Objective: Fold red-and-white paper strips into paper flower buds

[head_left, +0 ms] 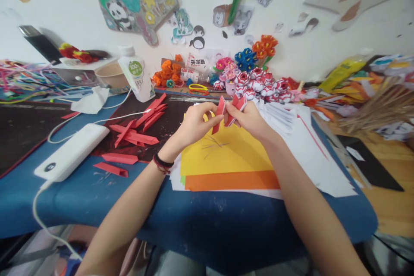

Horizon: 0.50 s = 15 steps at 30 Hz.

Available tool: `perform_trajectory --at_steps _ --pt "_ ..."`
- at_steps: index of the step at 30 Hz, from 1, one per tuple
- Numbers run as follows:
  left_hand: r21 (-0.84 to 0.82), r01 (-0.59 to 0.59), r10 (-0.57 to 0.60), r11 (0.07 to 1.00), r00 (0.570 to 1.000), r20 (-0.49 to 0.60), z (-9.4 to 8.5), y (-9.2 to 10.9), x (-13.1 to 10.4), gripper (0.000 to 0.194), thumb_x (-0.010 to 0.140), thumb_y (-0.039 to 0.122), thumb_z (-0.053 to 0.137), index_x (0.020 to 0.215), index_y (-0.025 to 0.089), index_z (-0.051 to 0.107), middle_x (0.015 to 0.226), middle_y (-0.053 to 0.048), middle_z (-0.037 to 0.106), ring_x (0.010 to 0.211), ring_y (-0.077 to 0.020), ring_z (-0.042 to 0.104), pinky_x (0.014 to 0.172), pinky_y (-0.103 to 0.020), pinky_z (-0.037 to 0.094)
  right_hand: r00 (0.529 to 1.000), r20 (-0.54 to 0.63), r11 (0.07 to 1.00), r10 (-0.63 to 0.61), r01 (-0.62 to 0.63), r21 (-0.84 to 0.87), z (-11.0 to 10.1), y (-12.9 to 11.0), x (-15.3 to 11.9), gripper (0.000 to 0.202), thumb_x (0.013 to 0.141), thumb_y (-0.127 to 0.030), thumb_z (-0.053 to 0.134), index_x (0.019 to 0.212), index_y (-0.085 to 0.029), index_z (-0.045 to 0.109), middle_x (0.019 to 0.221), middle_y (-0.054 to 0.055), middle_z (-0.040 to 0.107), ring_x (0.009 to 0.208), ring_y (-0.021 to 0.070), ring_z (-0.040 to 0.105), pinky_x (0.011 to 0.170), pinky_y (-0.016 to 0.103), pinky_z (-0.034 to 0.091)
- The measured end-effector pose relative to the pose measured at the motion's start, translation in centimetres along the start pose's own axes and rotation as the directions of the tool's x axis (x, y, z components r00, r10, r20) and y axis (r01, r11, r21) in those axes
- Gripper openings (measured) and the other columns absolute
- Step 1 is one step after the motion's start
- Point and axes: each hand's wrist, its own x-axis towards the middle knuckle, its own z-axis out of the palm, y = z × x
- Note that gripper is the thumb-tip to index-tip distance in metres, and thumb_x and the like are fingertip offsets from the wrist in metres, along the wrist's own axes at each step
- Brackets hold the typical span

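Note:
Both hands are raised above a yellow paper sheet (226,155), close together. My left hand (200,123) pinches a folded red paper strip (219,116) between thumb and fingers. In my right hand (247,116) are folded red paper pieces with white edges (237,110), held right beside the left hand's strip; whether the two touch or interlock I cannot tell. Several thin dark stems (213,143) lie on the yellow sheet. Off to the left, a pile of folded red paper strips (137,138) rests on a dark mat and the blue table.
A white power bank (71,152) with cables sits left. Behind stand a white bottle (137,75), orange flowers (166,73) and red-white paper flowers (258,82). White papers (310,155) spread right, near a bundle of brown sticks (378,103). The blue table edge (226,220) is nearest me.

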Motion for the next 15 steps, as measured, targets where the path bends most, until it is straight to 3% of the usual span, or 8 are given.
perform_trajectory --at_steps 3,6,11,15 --pt "-0.034 -0.064 0.065 0.997 0.998 0.028 0.4 0.2 0.0 0.017 0.092 0.029 0.069 0.080 0.017 0.067 0.094 -0.004 0.067 0.078 -0.0113 0.061 0.062 -0.020 0.045 0.999 -0.048 1.000 0.000 0.002 0.026 0.1 -0.3 0.0 0.062 0.085 -0.079 0.060 0.061 -0.022 0.057 0.050 -0.001 0.055 0.044 0.0104 0.043 0.042 0.027 0.033" --pt "-0.011 -0.085 0.086 0.996 0.996 0.033 1.1 0.1 -0.1 0.014 0.090 0.025 0.072 0.079 0.017 0.067 0.095 -0.004 0.063 0.078 -0.0114 0.059 0.065 -0.022 0.047 0.996 -0.090 1.000 0.014 -0.012 0.013 0.4 -0.5 0.0 0.062 0.085 -0.081 0.059 0.059 -0.024 0.053 0.044 -0.003 0.045 0.041 0.0100 0.037 0.041 0.028 0.029" --pt "0.104 -0.082 0.080 0.991 0.996 0.026 1.9 0.0 -0.3 0.019 0.090 0.020 0.072 0.073 0.017 0.063 0.094 -0.004 0.064 0.088 -0.0157 0.060 0.079 -0.028 0.050 0.987 -0.160 1.000 0.005 -0.007 -0.015 0.7 -0.7 0.1 0.055 0.088 -0.074 0.061 0.084 -0.021 0.072 0.048 -0.003 0.051 0.043 0.0112 0.041 0.043 0.027 0.031" --pt "0.150 -0.099 0.099 0.984 0.995 0.004 2.0 0.1 -0.5 0.016 0.090 0.020 0.072 0.076 0.018 0.065 0.097 -0.004 0.066 0.097 -0.0185 0.062 0.090 -0.033 0.049 0.983 -0.186 1.000 -0.003 0.005 0.007 0.8 -0.6 0.1 0.050 0.090 -0.067 0.064 0.078 -0.019 0.073 0.047 -0.002 0.054 0.041 0.0104 0.045 0.042 0.026 0.034"
